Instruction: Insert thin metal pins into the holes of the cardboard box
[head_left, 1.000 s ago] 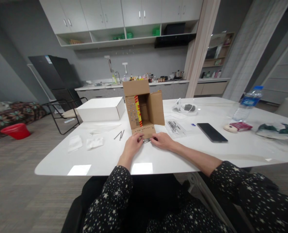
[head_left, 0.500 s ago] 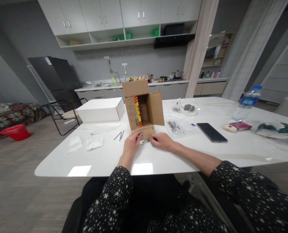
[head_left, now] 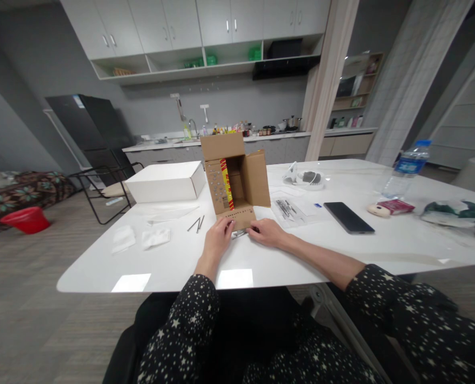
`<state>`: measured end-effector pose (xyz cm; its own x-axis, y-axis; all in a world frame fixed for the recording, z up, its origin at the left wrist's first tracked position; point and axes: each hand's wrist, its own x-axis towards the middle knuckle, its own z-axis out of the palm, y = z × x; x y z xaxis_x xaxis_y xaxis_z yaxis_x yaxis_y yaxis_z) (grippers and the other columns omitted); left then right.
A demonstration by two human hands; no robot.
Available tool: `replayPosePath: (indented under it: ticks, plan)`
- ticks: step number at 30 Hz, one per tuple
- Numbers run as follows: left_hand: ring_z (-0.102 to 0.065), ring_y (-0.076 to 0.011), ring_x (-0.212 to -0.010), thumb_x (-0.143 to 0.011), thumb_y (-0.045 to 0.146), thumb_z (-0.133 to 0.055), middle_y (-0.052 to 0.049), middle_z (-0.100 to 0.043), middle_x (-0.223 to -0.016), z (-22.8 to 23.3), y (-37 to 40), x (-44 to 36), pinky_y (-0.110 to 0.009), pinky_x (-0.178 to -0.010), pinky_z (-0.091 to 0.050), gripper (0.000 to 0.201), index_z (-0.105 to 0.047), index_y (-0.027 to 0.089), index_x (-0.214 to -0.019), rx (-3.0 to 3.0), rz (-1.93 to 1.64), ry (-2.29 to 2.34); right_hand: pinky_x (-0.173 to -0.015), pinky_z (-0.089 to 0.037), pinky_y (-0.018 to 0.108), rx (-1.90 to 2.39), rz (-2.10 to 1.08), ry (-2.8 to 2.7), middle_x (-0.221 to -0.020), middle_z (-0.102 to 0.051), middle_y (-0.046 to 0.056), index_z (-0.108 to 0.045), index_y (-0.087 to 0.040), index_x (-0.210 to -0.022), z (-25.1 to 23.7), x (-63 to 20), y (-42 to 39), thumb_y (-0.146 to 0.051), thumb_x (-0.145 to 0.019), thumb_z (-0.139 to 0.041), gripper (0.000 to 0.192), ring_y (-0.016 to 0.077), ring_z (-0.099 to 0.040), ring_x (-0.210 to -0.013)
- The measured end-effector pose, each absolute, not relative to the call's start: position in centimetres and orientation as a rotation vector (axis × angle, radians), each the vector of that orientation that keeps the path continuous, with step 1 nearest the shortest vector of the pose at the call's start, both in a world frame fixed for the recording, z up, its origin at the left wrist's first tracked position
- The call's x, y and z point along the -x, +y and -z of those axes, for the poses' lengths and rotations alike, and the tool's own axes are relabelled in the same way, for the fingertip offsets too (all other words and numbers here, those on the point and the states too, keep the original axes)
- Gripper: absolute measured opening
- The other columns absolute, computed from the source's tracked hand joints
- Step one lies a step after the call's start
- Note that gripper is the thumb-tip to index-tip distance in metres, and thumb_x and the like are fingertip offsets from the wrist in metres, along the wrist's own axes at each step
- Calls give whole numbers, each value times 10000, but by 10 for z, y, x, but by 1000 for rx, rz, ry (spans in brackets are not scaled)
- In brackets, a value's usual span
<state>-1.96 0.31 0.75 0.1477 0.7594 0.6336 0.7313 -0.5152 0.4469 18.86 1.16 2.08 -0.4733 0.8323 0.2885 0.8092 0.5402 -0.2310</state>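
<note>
Nearest the viewer, two star-patterned dark sleeves reach forward over the near edge of a white table (head_left: 173, 269). The left hand (head_left: 217, 238) and right hand (head_left: 267, 232) meet just in front of an open cardboard box (head_left: 237, 178), fingertips curled together around a small silvery metal piece (head_left: 239, 233) that lies on the tabletop against the box's lowered front flap; both hands appear to pinch it, though the piece is too small to identify. It looks light, rigid and smooth, likely slippery, so a fingertip pinch at each end seems the surest hold. The box stands upright, thin and light, with flaps folded out and a red and yellow strip inside; it would probably tip easily if pushed. To the left lie a few loose nails (head_left: 196, 223) and two small white packets (head_left: 155, 237). To the right are a clear bag of parts (head_left: 289, 208) and a black phone (head_left: 348, 217). Farther back sit a white box (head_left: 165, 181) and a water bottle (head_left: 405, 168).
</note>
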Motion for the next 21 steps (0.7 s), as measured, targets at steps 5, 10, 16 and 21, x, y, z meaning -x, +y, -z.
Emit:
replayPosePath:
  ticks: [5,10,16,21]
  plan:
    - [-667,-180,-833,-952,293,-521,-55,-702,-960,-8,3,19,-296,-746,-528,177,-675,212,-983,-2377,-1260,1564,-602,-266,275,1355,-83,-2419,-750,-701,45,-657,-191,-792,-20,-189,13,-391,-944,-481,307,159,-590,-676]
    - [-669,-189,-859,-956,305,-513,-56,-703,-973,-7,3,19,-304,-763,-528,189,-673,212,-990,-2401,-1208,1579,-605,-267,274,1335,-84,-2409,-750,-703,43,-657,-192,-786,-18,-189,14,-385,-942,-484,303,157,-587,-671]
    - [-674,-196,-882,-963,324,-501,-60,-707,-987,-5,5,20,-311,-781,-529,206,-671,212,-991,-2418,-1169,1577,-608,-270,270,1337,-97,-2406,-760,-707,46,-664,-190,-788,-21,-188,12,-375,-943,-489,299,156,-590,-682]
    - [-672,-187,-862,-960,326,-506,-56,-708,-988,-4,5,20,-302,-772,-527,200,-672,220,-989,-2407,-1175,1594,-612,-273,270,1345,-97,-2406,-763,-710,46,-669,-191,-795,-21,-188,12,-373,-942,-497,290,158,-594,-684]
